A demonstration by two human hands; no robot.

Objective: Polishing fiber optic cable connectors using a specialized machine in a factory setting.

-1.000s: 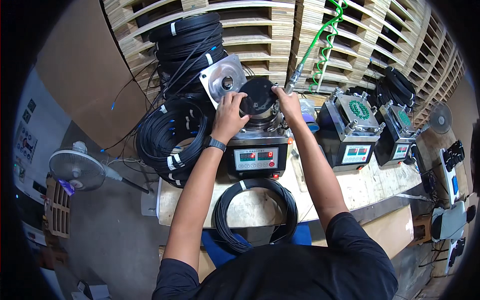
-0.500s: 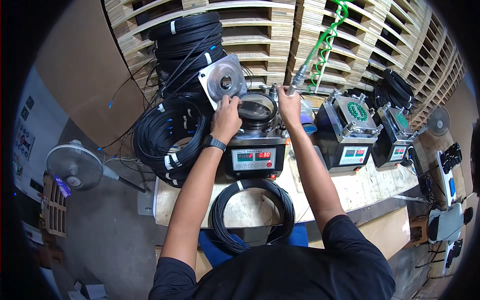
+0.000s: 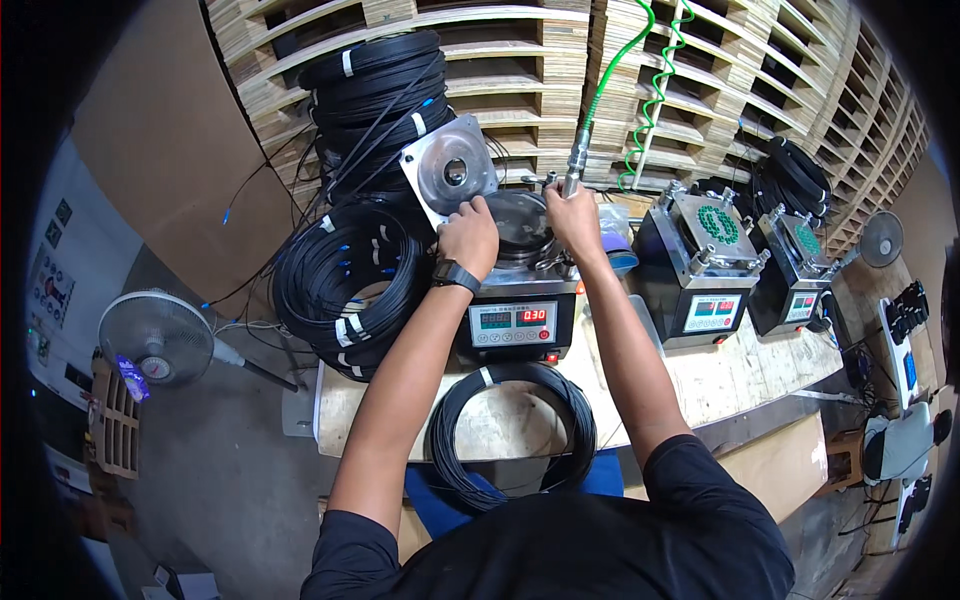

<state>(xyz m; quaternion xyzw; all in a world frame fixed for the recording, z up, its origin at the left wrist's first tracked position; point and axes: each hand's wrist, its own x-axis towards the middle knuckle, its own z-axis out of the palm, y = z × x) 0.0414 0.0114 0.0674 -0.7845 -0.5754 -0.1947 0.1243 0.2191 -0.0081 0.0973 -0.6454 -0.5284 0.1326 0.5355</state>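
Left hand (image 3: 468, 236) lies palm-down at the near-left rim of the round black well (image 3: 520, 222) on top of the bench machine (image 3: 512, 300). Fingers are curled toward the rim, their tips hidden behind the knuckles, so whether they grip anything cannot be told. Right hand (image 3: 574, 217) is closed around the metal air nozzle (image 3: 575, 168), held upright at the well's right edge; green coiled hose (image 3: 640, 95) runs up from it. Well contents are hard to make out. Hinged steel lid (image 3: 452, 172) stands open, tilted back-left. Cable coil (image 3: 513, 432) overhangs the bench (image 3: 700, 385) front edge. Open bench surface lies between the two machines.
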